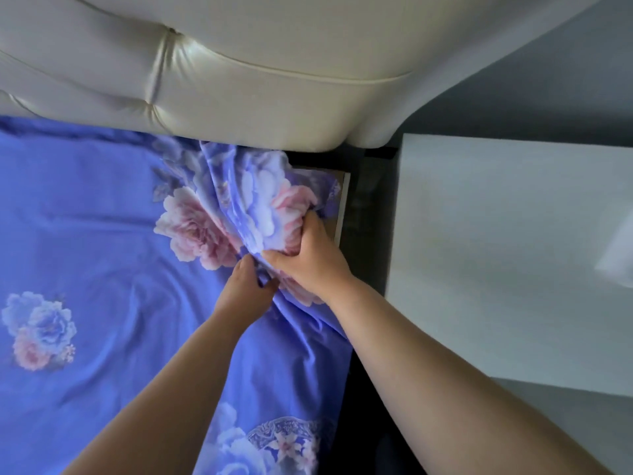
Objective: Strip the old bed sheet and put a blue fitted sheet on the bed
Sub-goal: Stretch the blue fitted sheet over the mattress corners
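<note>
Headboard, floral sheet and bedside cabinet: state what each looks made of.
Headboard: padded cream leather or faux leather, judging by its sheen and tufted seams.
Floral sheet: thin, soft woven fabric, possibly cotton or polyester; it bunches where both hands grip it.
Bedside cabinet: flat, matte white top, likely painted or laminated board.

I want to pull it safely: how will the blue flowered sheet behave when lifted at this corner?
The blue flowered sheet is probably floppy: it bunches where both hands, left and right, grip it. It looks thin, so likely light. It may drag wrinkles along.
</note>
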